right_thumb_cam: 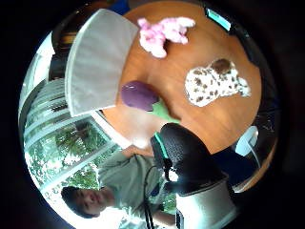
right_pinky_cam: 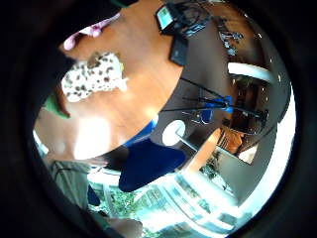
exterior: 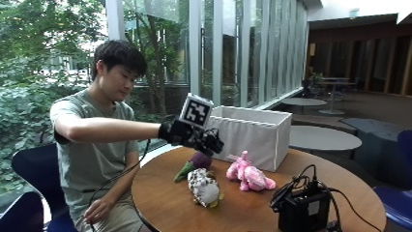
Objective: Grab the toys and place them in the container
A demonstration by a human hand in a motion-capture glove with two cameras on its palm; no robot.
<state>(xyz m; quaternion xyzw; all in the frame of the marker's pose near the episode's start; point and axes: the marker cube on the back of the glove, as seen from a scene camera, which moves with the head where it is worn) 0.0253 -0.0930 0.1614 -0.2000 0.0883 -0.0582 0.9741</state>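
A round wooden counter (exterior: 257, 212) carried everything. A white fabric box (exterior: 251, 135) stood on its far side, open at the top. Just in front of the box lay a purple eggplant toy (exterior: 193, 164) with a green stem end pointing toward the counter's near edge. Beside it, nearer the middle, a white plush with dark spots (exterior: 205, 187) lay on the wood. A pink plush (exterior: 248, 176) lay next to the spotted one, close to the front of the box. Toward the other edge of the counter stood a black device (exterior: 302, 210) with black cables looping up from its top.
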